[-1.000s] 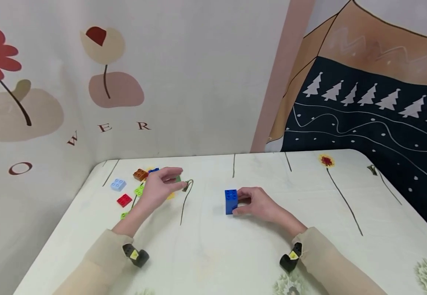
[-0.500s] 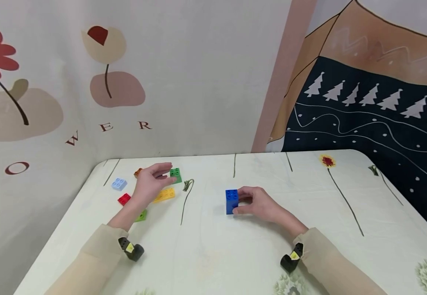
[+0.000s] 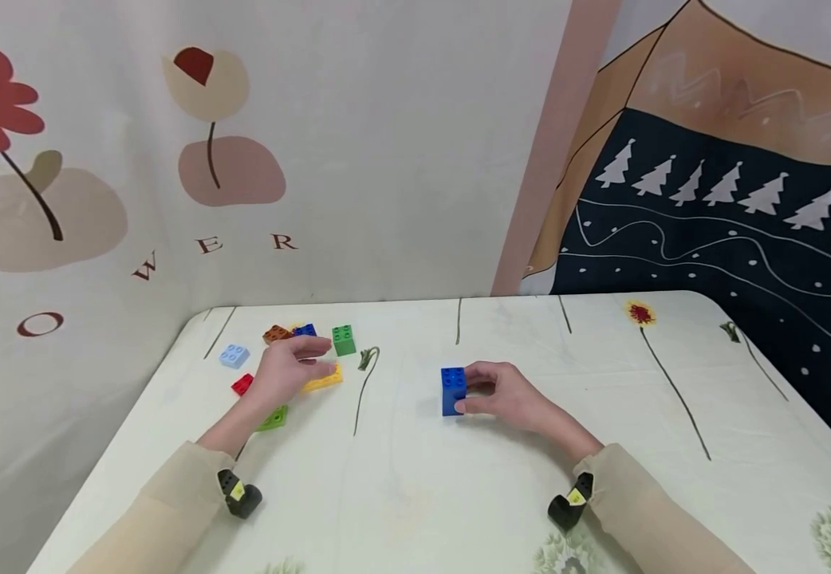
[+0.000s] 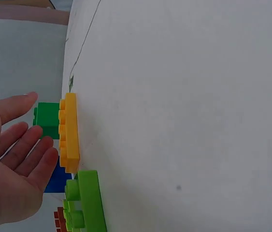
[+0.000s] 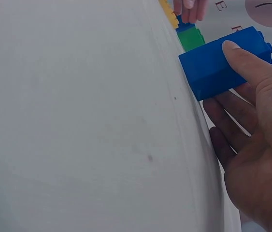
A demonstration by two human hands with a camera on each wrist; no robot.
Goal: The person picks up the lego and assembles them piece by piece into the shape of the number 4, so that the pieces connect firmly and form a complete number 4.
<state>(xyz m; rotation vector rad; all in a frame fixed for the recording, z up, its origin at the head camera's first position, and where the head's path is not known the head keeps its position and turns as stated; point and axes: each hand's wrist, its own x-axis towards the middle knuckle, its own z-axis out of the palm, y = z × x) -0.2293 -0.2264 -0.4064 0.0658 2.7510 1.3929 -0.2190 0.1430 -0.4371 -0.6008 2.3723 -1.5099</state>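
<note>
My right hand (image 3: 509, 395) holds a tall blue toy brick (image 3: 454, 392) upright on the table, thumb on its near side and fingers behind. The right wrist view shows the thumb (image 5: 247, 63) pressed against that blue brick. My left hand (image 3: 288, 371) hovers over the scattered bricks with relaxed fingers and nothing in its grasp. Just beyond its fingertips stands a green brick (image 3: 344, 340). A long yellow brick (image 3: 325, 378) lies below the fingers, partly covered by them. Behind the hand is a smaller blue brick (image 3: 305, 329), beside a brown brick (image 3: 276, 334).
Left of my left hand lie a light blue brick (image 3: 234, 355) and a red brick (image 3: 242, 384), the latter partly hidden. A lime green brick (image 3: 273, 418) is near my left forearm. The white tablecloth (image 3: 401, 494) has printed flowers; a printed curtain (image 3: 387, 159) hangs behind.
My left hand has drawn back left from near the green brick, uncovering it, the yellow brick and the small blue brick. My right hand stays on the tall blue brick.
</note>
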